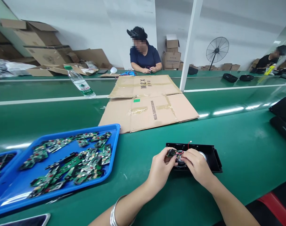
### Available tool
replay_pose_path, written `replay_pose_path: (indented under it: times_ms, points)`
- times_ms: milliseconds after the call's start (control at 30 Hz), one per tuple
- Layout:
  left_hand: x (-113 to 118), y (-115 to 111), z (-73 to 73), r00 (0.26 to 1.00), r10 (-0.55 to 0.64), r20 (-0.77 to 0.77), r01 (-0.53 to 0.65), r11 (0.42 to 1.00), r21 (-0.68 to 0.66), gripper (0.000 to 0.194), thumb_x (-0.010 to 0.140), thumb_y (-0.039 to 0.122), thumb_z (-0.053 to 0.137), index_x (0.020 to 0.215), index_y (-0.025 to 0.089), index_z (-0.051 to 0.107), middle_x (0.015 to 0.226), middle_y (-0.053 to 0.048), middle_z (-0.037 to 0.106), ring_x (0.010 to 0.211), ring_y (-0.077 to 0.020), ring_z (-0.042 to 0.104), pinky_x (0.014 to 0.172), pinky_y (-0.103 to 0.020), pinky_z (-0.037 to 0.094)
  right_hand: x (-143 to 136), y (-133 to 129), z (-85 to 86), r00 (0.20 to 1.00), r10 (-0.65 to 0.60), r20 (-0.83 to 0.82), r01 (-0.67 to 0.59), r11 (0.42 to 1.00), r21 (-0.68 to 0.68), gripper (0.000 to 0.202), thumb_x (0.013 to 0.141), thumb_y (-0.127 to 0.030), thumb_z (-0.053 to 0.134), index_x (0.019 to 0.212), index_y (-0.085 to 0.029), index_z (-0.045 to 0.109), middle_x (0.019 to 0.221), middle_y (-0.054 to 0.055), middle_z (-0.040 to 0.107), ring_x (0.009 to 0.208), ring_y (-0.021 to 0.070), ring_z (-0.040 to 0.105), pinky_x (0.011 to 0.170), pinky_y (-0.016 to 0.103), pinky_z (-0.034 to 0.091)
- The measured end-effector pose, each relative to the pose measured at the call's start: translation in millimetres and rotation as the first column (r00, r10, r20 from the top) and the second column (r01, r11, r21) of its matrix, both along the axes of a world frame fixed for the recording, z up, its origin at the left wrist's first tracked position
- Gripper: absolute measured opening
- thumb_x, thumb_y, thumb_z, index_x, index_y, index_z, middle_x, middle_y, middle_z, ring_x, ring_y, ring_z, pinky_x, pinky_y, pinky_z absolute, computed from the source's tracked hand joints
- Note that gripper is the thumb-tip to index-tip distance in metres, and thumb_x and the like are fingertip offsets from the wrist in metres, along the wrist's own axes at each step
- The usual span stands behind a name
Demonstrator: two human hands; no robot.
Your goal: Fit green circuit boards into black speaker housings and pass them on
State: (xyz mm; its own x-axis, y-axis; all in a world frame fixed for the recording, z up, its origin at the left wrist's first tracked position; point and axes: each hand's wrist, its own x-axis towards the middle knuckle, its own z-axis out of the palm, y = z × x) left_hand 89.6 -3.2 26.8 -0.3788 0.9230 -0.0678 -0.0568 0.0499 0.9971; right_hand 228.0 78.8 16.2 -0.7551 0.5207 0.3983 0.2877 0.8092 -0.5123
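Note:
A black speaker housing [212, 157] lies on the green bench with its inside facing up, and round silvery speaker parts show in it. Over its left half, my left hand [163, 163] pinches a small circuit board [171, 153] between thumb and fingers. My right hand [196, 164] is closed at the red and black wires [180, 152] beside the board, its fingertips pressed together there. A thin red lead with a white plug [190, 142] sticks up past the housing's far edge. My fingers partly hide the board and the wire ends.
To the left, a blue tray [116, 147] holds many green circuit boards. Flattened cardboard [143, 110] lies ahead, near a water bottle [80, 83]. A co-worker [145, 56] sits across the bench. Black cases [283, 122] are at the right, with a phone-like device [27, 220] at lower left.

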Motion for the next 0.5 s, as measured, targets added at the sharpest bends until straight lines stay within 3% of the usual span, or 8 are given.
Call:
replay_pose_path:
  times_ms: [133,233,367,500]
  points:
    - [2.2,-0.7,-1.2,0.999,-0.009,-0.038,0.01,1.0,0.029,0.013,0.076,0.024,0.055,0.088,0.02,0.058,0.081,0.001,0.063,0.074,-0.0155,0.065,0.065,-0.028,0.058,-2.7,-2.2,-2.8,1.0,-0.021,-0.005,0.021,0.981,0.191,0.028,0.092,-0.017,0.037,0.075,-0.016,0.059,0.069,0.005,0.056,0.063,0.0152,0.047,0.058,0.029,0.034]
    - [3.0,-1.5,-0.2,0.997,-0.014,-0.071,0.017,0.999,0.047,0.013,0.078,0.024,0.053,0.09,0.02,0.058,0.083,0.001,0.062,0.074,-0.015,0.065,0.064,-0.027,0.058,-3.9,-2.7,-7.0,0.998,-0.036,-0.045,0.045,0.975,0.216,0.026,0.092,-0.017,0.039,0.074,-0.016,0.058,0.067,0.004,0.056,0.061,0.015,0.047,0.057,0.029,0.034]
    - [2.6,-2.2,2.8,0.993,-0.026,-0.115,0.031,0.999,0.044,0.013,0.08,0.024,0.05,0.091,0.021,0.055,0.083,0.001,0.062,0.068,-0.0138,0.066,0.059,-0.024,0.057,-2.3,-0.8,-11.4,0.993,-0.083,-0.084,0.088,0.995,0.056,0.02,0.091,-0.022,0.043,0.076,-0.018,0.055,0.069,0.003,0.056,0.062,0.0152,0.05,0.059,0.028,0.038]
    - [3.1,-2.6,3.0,0.989,-0.04,-0.139,0.048,0.997,0.053,0.014,0.081,0.023,0.048,0.092,0.021,0.056,0.086,-0.001,0.063,0.066,-0.0134,0.066,0.059,-0.024,0.057,-0.4,1.7,-7.5,0.993,-0.111,-0.033,0.105,0.983,-0.154,0.013,0.088,-0.025,0.048,0.098,-0.02,0.055,0.075,0.002,0.057,0.064,0.0152,0.054,0.057,0.026,0.043]
